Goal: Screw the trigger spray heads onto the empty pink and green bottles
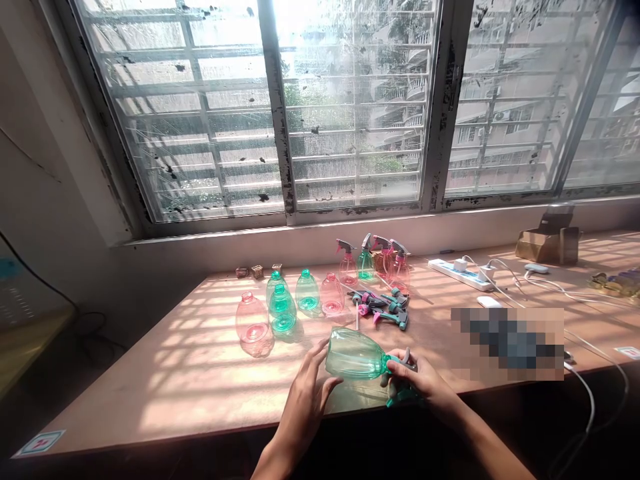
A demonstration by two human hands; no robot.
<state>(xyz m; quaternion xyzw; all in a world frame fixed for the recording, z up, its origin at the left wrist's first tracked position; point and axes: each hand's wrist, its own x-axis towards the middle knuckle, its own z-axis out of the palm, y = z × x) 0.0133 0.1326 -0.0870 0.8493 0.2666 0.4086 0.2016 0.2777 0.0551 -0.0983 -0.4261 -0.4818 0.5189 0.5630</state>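
Observation:
A clear green spray bottle [355, 353] lies tilted on its side above the table's front edge, its base toward the left. My right hand [413, 377] is wrapped round its neck and its grey and green trigger head, which the fingers partly hide. Beside the base, my left hand [310, 383] has its fingers and thumb apart; whether the fingertips touch the plastic I cannot tell. Just beyond lies a pile of loose grey, pink and green trigger heads [383, 307]. Headless bottles stand left of the pile, among them a green one [283, 313] and a pink one [253, 323].
Several bottles with heads fitted [366, 263] stand by the window ledge. On the right are a white power strip [460, 273] with cables, a cardboard box [547, 241] and a blurred-out patch [510, 343]. Small brown blocks [257, 272] sit at the back left of the table [200, 387].

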